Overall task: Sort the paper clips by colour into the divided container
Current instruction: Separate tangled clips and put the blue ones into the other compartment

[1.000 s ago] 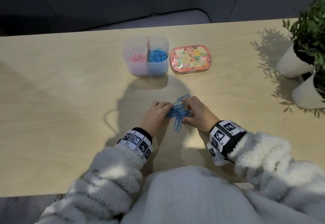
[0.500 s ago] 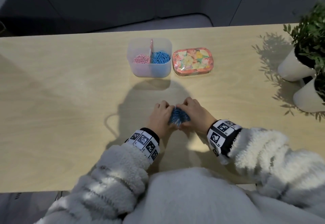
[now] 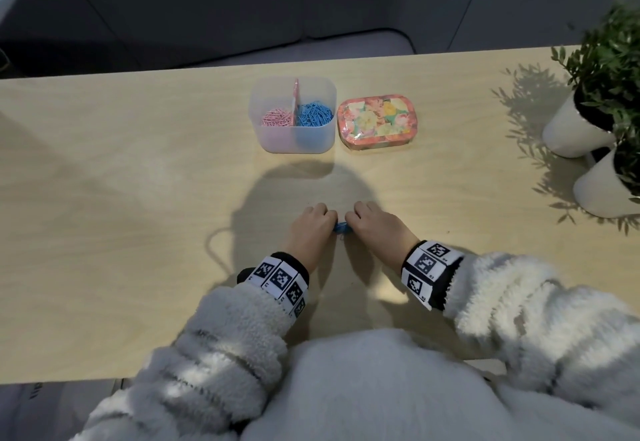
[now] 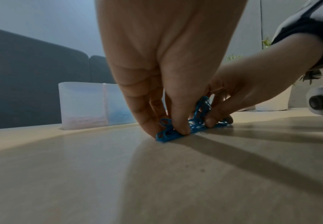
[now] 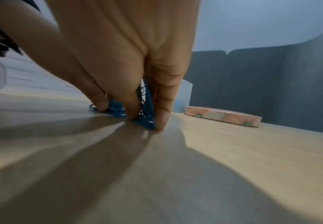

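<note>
While both hands' fingers (image 4: 178,121) pinch it, the blue clip bundle (image 3: 343,228) (tangled) lies lengthwise between them.

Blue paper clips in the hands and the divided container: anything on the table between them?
Head view: only bare wooden table lies between the blue paper clips and the translucent divided container.

The tin (image 3: 377,123) sits just right of the divided container (image 3: 294,139), plant pots (image 3: 571,129) far right.

I see fluffy white fleece sleeves (image 3: 214,347) on both arms. Each wrist carries a band (image 3: 282,279) of black-and-white square code tags with black edging. A small white camera (image 4: 319,103) hangs beneath one wrist.
</note>
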